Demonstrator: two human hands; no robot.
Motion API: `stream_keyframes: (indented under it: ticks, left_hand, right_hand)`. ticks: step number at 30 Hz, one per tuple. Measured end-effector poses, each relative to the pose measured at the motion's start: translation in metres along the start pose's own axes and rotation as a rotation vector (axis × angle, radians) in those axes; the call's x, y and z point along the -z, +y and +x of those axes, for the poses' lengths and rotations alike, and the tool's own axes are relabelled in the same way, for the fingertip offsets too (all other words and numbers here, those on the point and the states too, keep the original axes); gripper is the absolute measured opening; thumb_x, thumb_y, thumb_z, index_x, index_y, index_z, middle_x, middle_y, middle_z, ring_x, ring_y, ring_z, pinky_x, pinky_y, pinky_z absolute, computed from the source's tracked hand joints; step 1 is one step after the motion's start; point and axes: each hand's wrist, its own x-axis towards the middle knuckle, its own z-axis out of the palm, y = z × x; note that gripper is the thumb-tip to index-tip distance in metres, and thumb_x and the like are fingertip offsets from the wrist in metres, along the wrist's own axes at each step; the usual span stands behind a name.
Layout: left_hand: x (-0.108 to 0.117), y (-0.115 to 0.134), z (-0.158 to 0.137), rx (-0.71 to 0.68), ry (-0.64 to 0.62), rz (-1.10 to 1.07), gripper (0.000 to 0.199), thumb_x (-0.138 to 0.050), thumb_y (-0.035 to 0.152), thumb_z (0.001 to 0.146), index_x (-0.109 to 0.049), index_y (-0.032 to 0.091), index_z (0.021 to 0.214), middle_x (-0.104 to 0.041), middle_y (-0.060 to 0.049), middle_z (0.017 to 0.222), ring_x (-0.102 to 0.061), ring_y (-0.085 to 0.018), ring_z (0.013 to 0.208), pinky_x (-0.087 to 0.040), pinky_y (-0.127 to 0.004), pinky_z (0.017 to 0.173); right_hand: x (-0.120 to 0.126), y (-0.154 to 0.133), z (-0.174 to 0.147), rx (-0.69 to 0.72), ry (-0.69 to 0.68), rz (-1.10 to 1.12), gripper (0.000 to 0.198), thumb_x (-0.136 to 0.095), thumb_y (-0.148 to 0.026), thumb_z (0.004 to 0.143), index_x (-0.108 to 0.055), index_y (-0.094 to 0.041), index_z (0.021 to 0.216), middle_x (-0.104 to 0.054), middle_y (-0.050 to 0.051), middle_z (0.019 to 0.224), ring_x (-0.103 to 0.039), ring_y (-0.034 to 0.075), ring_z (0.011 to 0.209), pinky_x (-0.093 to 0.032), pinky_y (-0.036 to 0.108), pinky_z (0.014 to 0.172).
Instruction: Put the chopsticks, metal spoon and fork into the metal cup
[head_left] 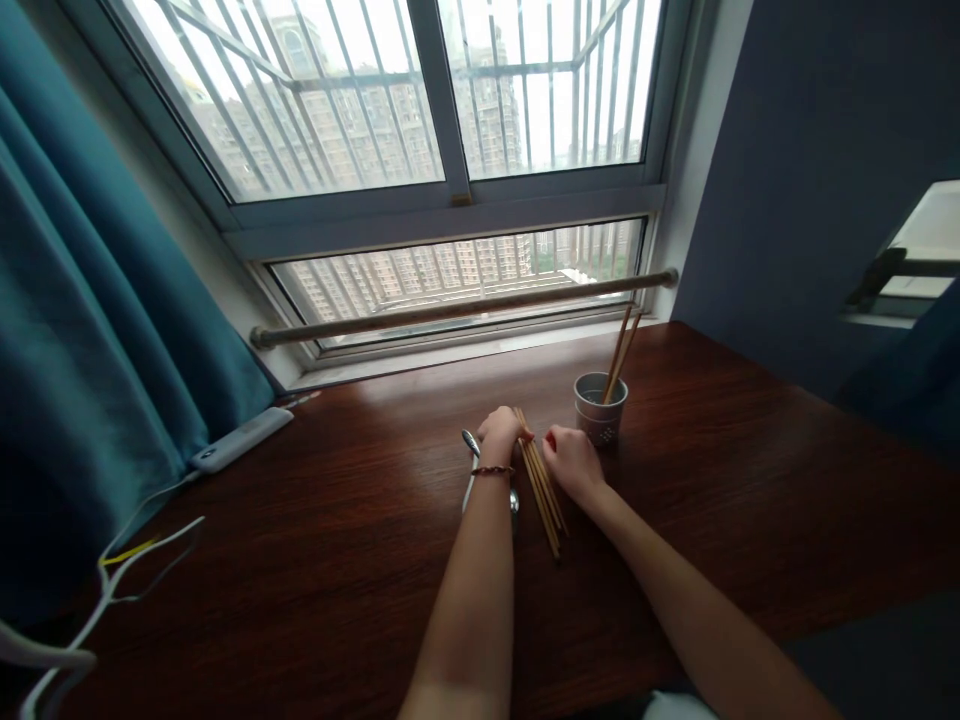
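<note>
Held chopsticks (538, 487) by the ends nearest the table's (750, 480) far edge in the left grip (500, 428), likely for bunching; curled the right grip (574, 462) alongside, contents indeterminable.

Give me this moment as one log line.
left hand: at upper ends of loose chopsticks | right hand: curled beside them | gray cup: more chopsticks leaning inside

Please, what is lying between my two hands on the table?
In the head view, a group of chopsticks lies between the left hand and the right hand.
</note>
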Motion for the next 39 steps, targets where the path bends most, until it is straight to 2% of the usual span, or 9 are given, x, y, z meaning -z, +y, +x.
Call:
stream_keyframes:
  ticks: [2,5,11,16,22,26,29,34,39]
  left_hand:
    - [-0.003,-0.001,-0.002,0.004,0.019,-0.019,0.057,-0.077,0.034,0.052,-0.058,0.010,0.101,-0.057,-0.017,0.109,-0.054,-0.029,0.100,-0.045,-0.035,0.074]
    - [-0.004,-0.004,-0.003,-0.016,0.021,-0.048,0.056,-0.076,0.034,0.053,-0.059,0.010,0.100,-0.058,-0.016,0.108,-0.055,-0.028,0.098,-0.046,-0.034,0.073]
    - [-0.003,-0.005,-0.003,-0.072,-0.012,-0.093,0.041,-0.074,0.029,0.056,-0.062,0.013,0.092,-0.062,-0.011,0.100,-0.059,-0.023,0.090,-0.047,-0.033,0.070]
    - [0.000,-0.003,-0.005,-0.031,0.040,-0.109,0.042,-0.072,0.027,0.062,-0.059,0.011,0.098,-0.059,-0.015,0.106,-0.056,-0.026,0.096,-0.046,-0.037,0.074]
    - [-0.001,-0.006,-0.004,-0.018,-0.006,-0.148,0.033,-0.074,0.025,0.058,-0.063,0.010,0.085,-0.065,-0.013,0.086,-0.060,-0.024,0.085,-0.047,-0.035,0.072]
    - [-0.005,-0.007,-0.001,-0.026,-0.014,-0.175,0.036,-0.077,0.027,0.053,-0.063,0.010,0.081,-0.065,-0.015,0.088,-0.060,-0.025,0.086,-0.046,-0.032,0.069]
    - [-0.009,-0.008,0.000,-0.055,-0.037,-0.203,0.033,-0.076,0.031,0.054,-0.062,0.009,0.074,-0.065,-0.014,0.085,-0.061,-0.022,0.081,-0.046,-0.029,0.066]
    - [-0.011,-0.011,0.002,-0.123,-0.063,-0.268,0.022,-0.069,0.029,0.066,-0.060,0.010,0.069,-0.064,-0.006,0.073,-0.060,-0.015,0.072,-0.046,-0.027,0.063]
    - [0.003,-0.013,-0.006,-0.227,-0.086,-0.376,0.017,-0.068,0.022,0.066,-0.059,0.008,0.061,-0.060,-0.003,0.061,-0.057,-0.012,0.059,-0.045,-0.024,0.056]
  right_hand:
    - [-0.020,0.009,-0.008,0.015,-0.021,0.014,0.013,-0.051,-0.020,0.080,-0.061,-0.015,0.072,-0.062,0.007,0.070,-0.059,0.018,0.064,-0.036,0.023,0.054]
    - [-0.030,0.013,-0.011,0.035,-0.018,0.028,0.016,-0.047,-0.021,0.083,-0.058,-0.017,0.073,-0.062,0.005,0.071,-0.058,0.017,0.066,-0.035,0.023,0.055]
    - [-0.035,0.011,-0.010,0.051,-0.023,0.052,0.014,-0.045,-0.019,0.083,-0.055,-0.016,0.074,-0.061,0.006,0.075,-0.056,0.016,0.069,-0.034,0.022,0.059]
    - [-0.042,0.019,-0.009,0.032,-0.057,0.067,0.012,-0.048,-0.017,0.080,-0.055,-0.014,0.071,-0.060,0.007,0.072,-0.056,0.015,0.066,-0.035,0.022,0.059]
    - [-0.042,0.019,-0.009,0.017,-0.077,0.077,0.011,-0.049,-0.018,0.079,-0.056,-0.015,0.071,-0.060,0.006,0.071,-0.057,0.015,0.067,-0.035,0.021,0.059]
    - [-0.042,0.019,-0.010,0.008,-0.087,0.079,0.011,-0.049,-0.018,0.079,-0.055,-0.015,0.071,-0.060,0.006,0.071,-0.057,0.015,0.066,-0.036,0.021,0.059]
    - [-0.042,0.019,-0.010,-0.002,-0.089,0.081,0.011,-0.049,-0.018,0.079,-0.055,-0.014,0.070,-0.060,0.007,0.073,-0.057,0.016,0.067,-0.036,0.022,0.061]
    - [-0.044,0.021,-0.008,-0.022,-0.091,0.094,0.014,-0.050,-0.023,0.082,-0.056,-0.013,0.073,-0.060,0.008,0.074,-0.057,0.016,0.068,-0.037,0.022,0.063]
    - [-0.047,0.023,-0.007,-0.033,-0.076,0.105,0.014,-0.053,-0.026,0.080,-0.054,-0.013,0.077,-0.058,0.008,0.076,-0.055,0.016,0.068,-0.038,0.021,0.062]
